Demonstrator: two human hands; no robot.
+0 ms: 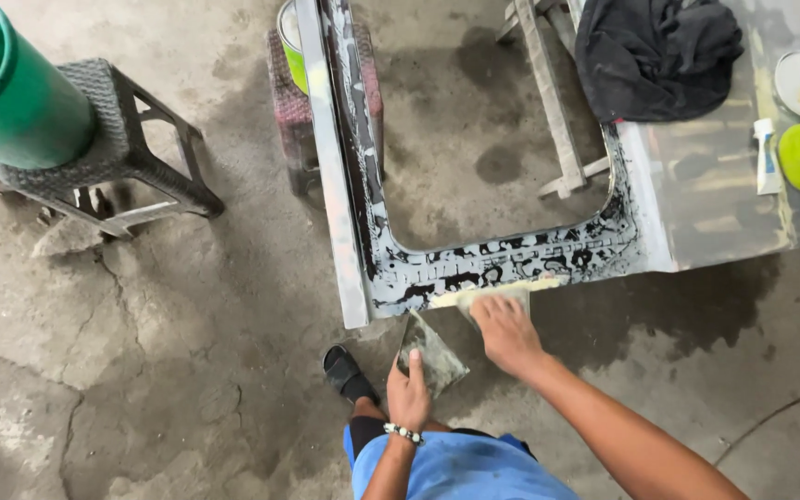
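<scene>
Cracked concrete floor (pixel 141 352) — right hand (pixel 506 329) fingers on spreader (pixel 493 294), seemingly half-hidden; left hand (pixel 407 393) fingers clamped on board (pixel 432 352).

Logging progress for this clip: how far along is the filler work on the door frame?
Done: pale filler covers a short patch under the right hand. In hand: that hand presses a spreader on the door frame lower edge; the left hand holds a smeared board. Left: most of the frame, bottom rail and upright, is bare and black-mottled.
</scene>
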